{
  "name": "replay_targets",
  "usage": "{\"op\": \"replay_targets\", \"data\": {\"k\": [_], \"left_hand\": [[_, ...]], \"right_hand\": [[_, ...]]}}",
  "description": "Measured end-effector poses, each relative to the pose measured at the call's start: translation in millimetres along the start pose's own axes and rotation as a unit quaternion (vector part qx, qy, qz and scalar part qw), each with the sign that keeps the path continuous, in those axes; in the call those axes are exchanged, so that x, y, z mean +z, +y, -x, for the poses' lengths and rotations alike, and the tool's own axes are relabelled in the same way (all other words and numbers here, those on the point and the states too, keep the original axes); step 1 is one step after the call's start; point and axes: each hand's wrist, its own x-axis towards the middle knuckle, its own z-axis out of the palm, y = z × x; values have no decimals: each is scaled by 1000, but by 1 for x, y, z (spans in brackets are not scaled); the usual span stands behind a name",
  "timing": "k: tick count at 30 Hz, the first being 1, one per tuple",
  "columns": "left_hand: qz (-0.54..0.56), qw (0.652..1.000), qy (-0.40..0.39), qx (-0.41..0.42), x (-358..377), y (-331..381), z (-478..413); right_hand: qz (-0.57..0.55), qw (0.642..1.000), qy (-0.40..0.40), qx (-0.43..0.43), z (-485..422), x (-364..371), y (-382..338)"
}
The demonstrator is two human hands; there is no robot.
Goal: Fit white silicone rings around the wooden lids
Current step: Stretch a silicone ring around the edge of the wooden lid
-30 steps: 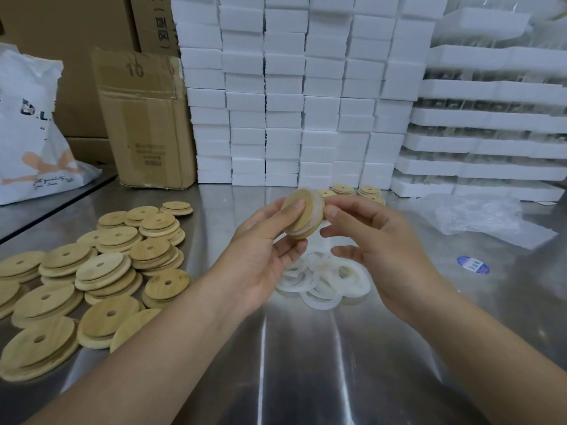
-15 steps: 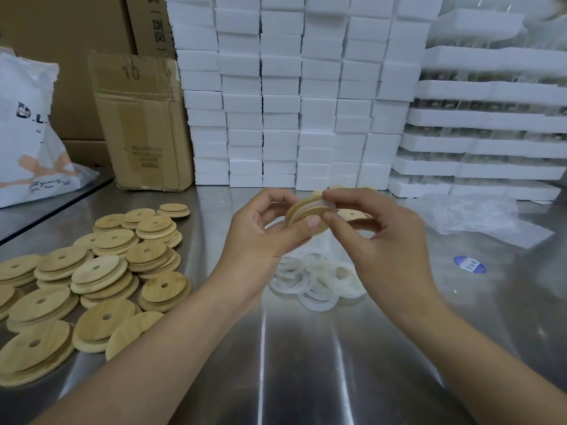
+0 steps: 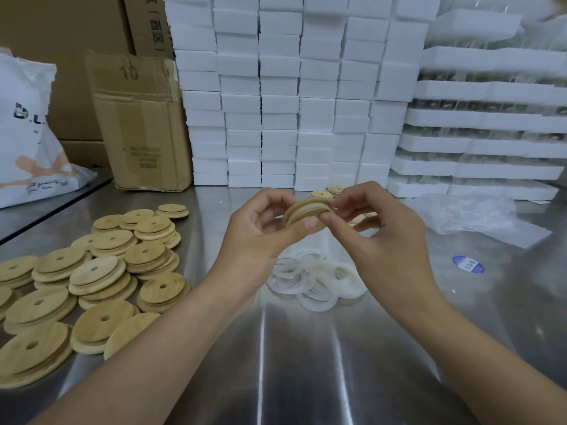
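lids [image 3: 92, 280] left | rings [image 3: 316, 280] centre | boxes [image 3: 294, 96] behind

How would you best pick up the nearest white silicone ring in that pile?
Probably pinch its near arc from above: the white silicone ring lies flat on the steel table, jutting toward the person from the pile, and its open centre admits a fingertip.

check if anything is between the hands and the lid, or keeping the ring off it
Nothing visible does. The left hand and right hand both pinch the lid directly, and the ring already lies round its edge where that shows. Fingers hide the rest of the edge.
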Motion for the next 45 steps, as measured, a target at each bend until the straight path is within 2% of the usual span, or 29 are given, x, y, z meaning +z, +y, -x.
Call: {"op": "replay_targets", "data": {"k": [7,15,20,24,31,37,41,45], "left_hand": [[23,997,2,-70,-5,1,-3],[39,993,-5,-108,-8,1,-3],[67,989,15,-131,-6,-3,-3],[46,989,39,-136,-4,-11,-1],[-7,992,55,-116,-5,-20,-1],[-48,991,49,-118,-5,-22,-3],[-176,978,57,-96,-7,-30,-4],[-368,928,4,-53,-11,-41,1]], "right_hand": [[-57,997,-22,48,-6,-3,3],[-119,984,-55,124,-11,-5,3],[-162,958,-150,185,-10,-6,4],[-168,948,-187,195,-8,-3,11],[-105,969,-180,135,-4,2,26],[-66,976,-155,134,-11,-4,41],[35,972,-97,211,-18,-24,77],[220,931,-124,263,-16,-39,111]]}}
